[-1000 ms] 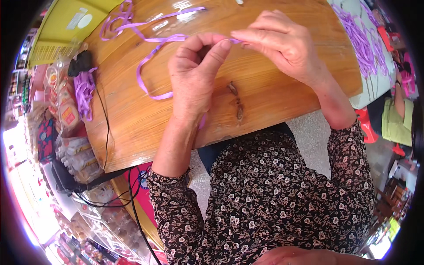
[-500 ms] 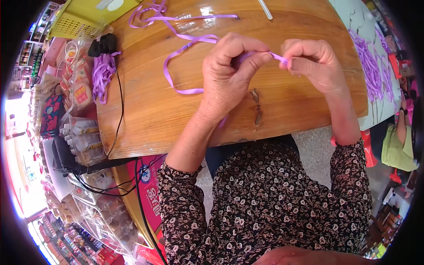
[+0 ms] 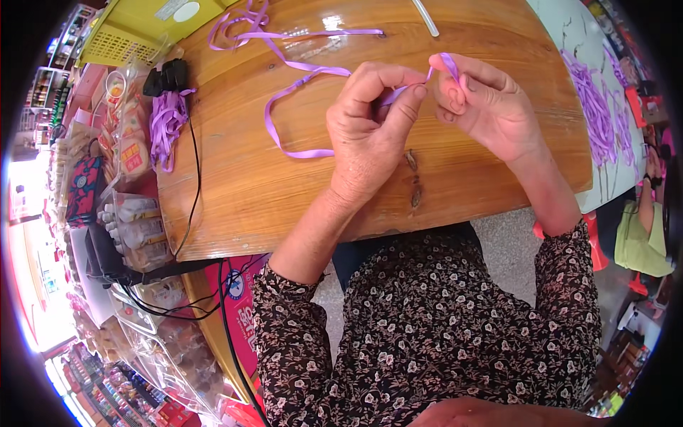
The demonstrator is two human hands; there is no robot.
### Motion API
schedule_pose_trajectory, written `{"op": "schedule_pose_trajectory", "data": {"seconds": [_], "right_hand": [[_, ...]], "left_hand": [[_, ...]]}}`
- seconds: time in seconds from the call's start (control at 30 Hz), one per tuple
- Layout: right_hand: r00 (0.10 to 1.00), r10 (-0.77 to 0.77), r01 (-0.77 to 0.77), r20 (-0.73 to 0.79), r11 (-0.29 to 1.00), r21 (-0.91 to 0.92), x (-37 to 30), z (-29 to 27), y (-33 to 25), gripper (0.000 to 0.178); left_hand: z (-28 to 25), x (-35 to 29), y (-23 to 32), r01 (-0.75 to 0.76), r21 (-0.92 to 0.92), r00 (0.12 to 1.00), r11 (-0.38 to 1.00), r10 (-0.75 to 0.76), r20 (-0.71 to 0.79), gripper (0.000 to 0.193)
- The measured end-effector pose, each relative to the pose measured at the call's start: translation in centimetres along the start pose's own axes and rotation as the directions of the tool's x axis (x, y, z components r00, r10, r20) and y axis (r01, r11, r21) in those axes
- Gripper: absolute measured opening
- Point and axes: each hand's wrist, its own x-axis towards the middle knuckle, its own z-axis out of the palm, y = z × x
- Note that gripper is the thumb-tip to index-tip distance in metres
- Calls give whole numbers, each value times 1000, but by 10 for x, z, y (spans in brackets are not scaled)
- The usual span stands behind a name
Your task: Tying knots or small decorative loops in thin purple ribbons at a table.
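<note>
Right hand (image 3: 494, 114) has rolled over since half a second ago: knuckles were up, now the palm shows, and its fingertips have come in closer to the left hand (image 3: 370, 124). So the flat purple ribbon (image 3: 449, 65) changed too. It was stretched almost straight across the gap; now it rises from the left fingertips, bends over the right index fingertip and drops to the right thumb. Left hand has barely budged, same thumb-and-forefinger pinch on the ribbon, with a bit showing inside the curl of its fingers. Right hand has it between thumb and fingers, so that's 2 hands gripping, held above the wooden table (image 3: 263, 206).

More purple ribbon loops out left of the left hand, lying as it did. Up top, 1 clear rod (image 3: 427, 18) sits near a ribbon end. Over left: purple ribbon bundle (image 3: 168, 124) under a black thing I can't identify, yellow-green basket (image 3: 121, 43) beyond. Far right, a purple ribbon pile (image 3: 594, 114) on a white tabletop (image 3: 562, 25).
</note>
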Motion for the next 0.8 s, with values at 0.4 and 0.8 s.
{"op": "schedule_pose_trajectory", "data": {"seconds": [0.4,0.8], "right_hand": [[997,-58,46,-47,973,-227,0,-3,-1,30],[849,-491,287,196,115,-951,-3,7,-1,29]], "left_hand": [[5,1,-2,-100,177,995,979,97,27,13],[8,-5,1,223,-97,974,970,-226,-16,10]]}}
